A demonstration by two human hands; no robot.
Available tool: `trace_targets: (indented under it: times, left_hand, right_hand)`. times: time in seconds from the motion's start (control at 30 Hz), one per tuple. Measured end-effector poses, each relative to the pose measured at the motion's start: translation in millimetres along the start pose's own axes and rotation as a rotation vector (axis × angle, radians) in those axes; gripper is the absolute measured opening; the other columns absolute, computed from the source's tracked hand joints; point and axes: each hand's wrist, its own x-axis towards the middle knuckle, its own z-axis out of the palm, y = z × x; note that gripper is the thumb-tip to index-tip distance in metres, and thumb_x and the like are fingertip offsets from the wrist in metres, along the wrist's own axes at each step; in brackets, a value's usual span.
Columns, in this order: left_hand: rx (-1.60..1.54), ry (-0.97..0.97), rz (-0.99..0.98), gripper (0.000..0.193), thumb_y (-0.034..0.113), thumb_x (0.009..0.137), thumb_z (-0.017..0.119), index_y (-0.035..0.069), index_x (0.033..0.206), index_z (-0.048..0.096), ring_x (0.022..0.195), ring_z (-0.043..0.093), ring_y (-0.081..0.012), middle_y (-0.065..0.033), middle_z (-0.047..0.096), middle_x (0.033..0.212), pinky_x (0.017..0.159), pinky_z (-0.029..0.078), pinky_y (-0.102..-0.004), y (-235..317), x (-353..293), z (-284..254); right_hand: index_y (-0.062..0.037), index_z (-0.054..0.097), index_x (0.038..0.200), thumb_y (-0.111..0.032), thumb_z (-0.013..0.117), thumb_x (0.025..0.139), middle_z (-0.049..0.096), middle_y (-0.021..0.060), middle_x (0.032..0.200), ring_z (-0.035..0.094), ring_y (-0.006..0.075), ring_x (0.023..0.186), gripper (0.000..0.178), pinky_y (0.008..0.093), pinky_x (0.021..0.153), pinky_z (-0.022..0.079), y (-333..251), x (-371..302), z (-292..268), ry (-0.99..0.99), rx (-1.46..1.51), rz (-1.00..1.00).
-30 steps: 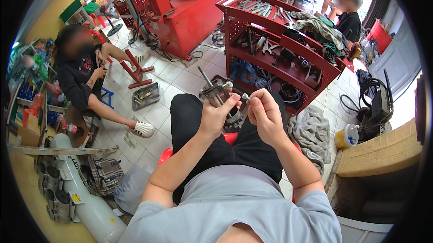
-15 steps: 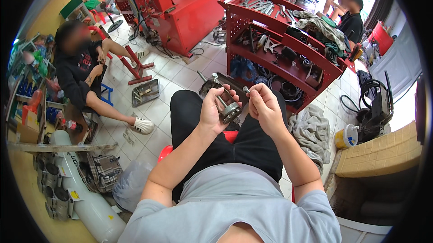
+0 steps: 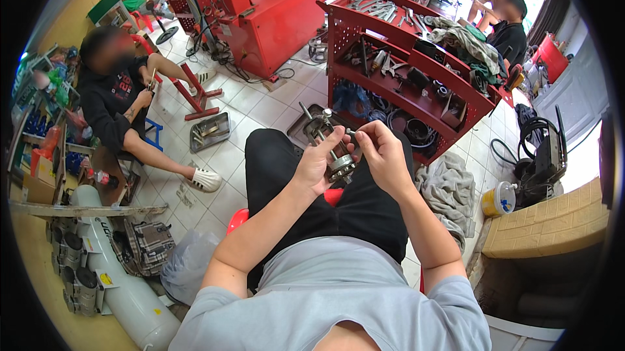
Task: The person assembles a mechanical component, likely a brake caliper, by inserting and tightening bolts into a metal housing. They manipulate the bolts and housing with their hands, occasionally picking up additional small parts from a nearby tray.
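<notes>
Between my knees my left hand (image 3: 314, 167) is wrapped round a metal puller-like assembly (image 3: 341, 163), with a thick round disc at its near end and long rods running away from me. Its exact kind I cannot make out. The fingers hide its middle. Close on its right, my right hand (image 3: 383, 155) is closed in a pinch on a small silver bolt (image 3: 351, 133), whose tip points toward the assembly. Whether the bolt touches it cannot be seen. Beyond my hands a grey metal tray (image 3: 297, 131) lies on the floor, partly hidden.
Ahead on the right stands a red tool cart (image 3: 416, 48) with wrenches and parts. A red machine (image 3: 273, 25) is behind. At left a seated person (image 3: 107, 90) holds a thin object near another tray (image 3: 211, 133). A grey cloth (image 3: 448, 191) lies right of my leg.
My left hand has turned the assembly more upright, showing its rods. My right hand has moved slightly left with the bolt, closer to the assembly.
</notes>
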Motion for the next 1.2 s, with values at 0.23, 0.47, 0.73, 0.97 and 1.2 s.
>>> trace_targets:
  times: [0.23, 0.47, 0.73, 0.97, 1.2]
  left_hand:
    - [0.090, 0.048, 0.062, 0.018, 0.014, 0.086, 0.069, 0.010, 0.099, 0.058, 0.077, 0.064, -0.0149, -0.0031, 0.062, 0.084, 0.067, 0.058, -0.0361, -1, -3, 9]
    - [0.044, 0.009, 0.078, 0.023, 0.008, 0.085, 0.067, 0.009, 0.106, 0.057, 0.080, 0.065, -0.0166, -0.0047, 0.063, 0.088, 0.069, 0.058, -0.0372, -2, -2, 3]
    - [0.068, 0.014, 0.114, 0.023, 0.002, 0.084, 0.066, 0.009, 0.104, 0.056, 0.076, 0.065, -0.0150, -0.0035, 0.062, 0.086, 0.064, 0.059, -0.0345, 6, -4, 11]
    - [0.191, 0.057, 0.191, 0.023, 0.003, 0.085, 0.066, 0.009, 0.105, 0.056, 0.075, 0.065, -0.0147, -0.0044, 0.063, 0.085, 0.063, 0.057, -0.0323, 6, -5, 12]
    - [0.216, 0.086, 0.233, 0.025, 0.002, 0.085, 0.066, 0.008, 0.107, 0.055, 0.077, 0.065, -0.0151, -0.0055, 0.064, 0.087, 0.065, 0.057, -0.0319, 7, -2, 6]
  right_hand:
    - [-0.0035, 0.054, 0.085, -0.019, 0.051, 0.098, 0.050, -0.0035, 0.064, 0.043, 0.0016, 0.057, 0.020, 0.0198, 0.048, 0.033, 15, 6, -9, -0.047, 0.358, 0.120]
    - [-0.0018, 0.055, 0.090, -0.017, 0.051, 0.098, 0.055, -0.0020, 0.070, 0.047, 0.0026, 0.064, 0.018, 0.0203, 0.054, 0.038, -1, -4, 2, -0.060, 0.217, 0.108]
    - [-0.0018, 0.054, 0.090, -0.019, 0.052, 0.098, 0.049, -0.0053, 0.067, 0.040, 0.0019, 0.061, 0.019, 0.0203, 0.052, 0.033, 17, 5, -7, -0.105, 0.241, 0.103]
    - [-0.0005, 0.054, 0.101, -0.015, 0.054, 0.095, 0.052, -0.0031, 0.070, 0.044, 0.0034, 0.065, 0.016, 0.0213, 0.055, 0.037, 9, 2, -4, -0.065, 0.022, 0.052]
    - [-0.0021, 0.054, 0.115, -0.011, 0.047, 0.095, 0.052, -0.0029, 0.077, 0.043, 0.0033, 0.063, 0.023, 0.0189, 0.055, 0.036, 4, 5, -15, -0.231, 0.184, 0.051]
